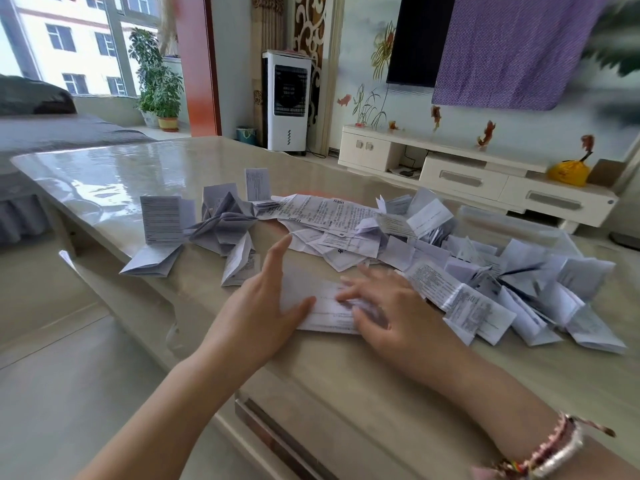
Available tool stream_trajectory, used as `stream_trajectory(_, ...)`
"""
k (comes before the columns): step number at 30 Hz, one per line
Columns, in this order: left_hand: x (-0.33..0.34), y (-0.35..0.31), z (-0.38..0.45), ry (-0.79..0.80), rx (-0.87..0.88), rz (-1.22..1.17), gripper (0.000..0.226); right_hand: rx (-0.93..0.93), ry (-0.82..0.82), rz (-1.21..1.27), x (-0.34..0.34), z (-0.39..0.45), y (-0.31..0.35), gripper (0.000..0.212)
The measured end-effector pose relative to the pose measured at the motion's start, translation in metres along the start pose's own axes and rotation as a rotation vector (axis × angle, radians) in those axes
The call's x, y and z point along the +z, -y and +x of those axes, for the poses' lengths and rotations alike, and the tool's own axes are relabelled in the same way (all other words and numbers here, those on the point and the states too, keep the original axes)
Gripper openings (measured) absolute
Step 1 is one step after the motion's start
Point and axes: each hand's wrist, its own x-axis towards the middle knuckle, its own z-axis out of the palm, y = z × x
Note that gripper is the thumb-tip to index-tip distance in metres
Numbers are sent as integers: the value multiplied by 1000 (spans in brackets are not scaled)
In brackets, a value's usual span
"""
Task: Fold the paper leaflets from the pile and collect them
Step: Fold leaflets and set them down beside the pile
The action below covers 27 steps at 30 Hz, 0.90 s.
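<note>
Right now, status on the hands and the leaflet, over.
Left hand and right hand open, flat on one leaflet at the table edge. Unfolded pile behind it. Nothing in the way.

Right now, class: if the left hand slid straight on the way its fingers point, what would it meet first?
Probably the pile of flat leaflets just beyond the left hand; depth is uncertain.
</note>
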Motion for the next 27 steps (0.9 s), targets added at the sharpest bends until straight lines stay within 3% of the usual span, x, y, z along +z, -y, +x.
stream_trajectory(2,0,-3,0,-2,32,58,84,12,65,-23,-1,-4,0,31)
stream_trajectory(5,0,-2,1,-8,62,165,79,-40,127,-96,-1,-6,-7,53)
stream_trajectory(9,-1,5,4,-38,88,248,49,-103,241,-171,-5,-5,-16,69)
stream_trajectory(13,-6,10,3,-73,305,204,22,-154,221,-235,-9,-4,-18,61)
stream_trajectory(17,-10,7,3,92,435,206,41,-159,255,-309,-8,-1,-22,62)
stream_trajectory(21,-8,7,1,167,472,275,45,-206,233,-394,-5,-1,-24,68)
stream_trajectory(27,-10,1,-4,46,581,460,29,-320,66,-447,-3,1,-25,36)
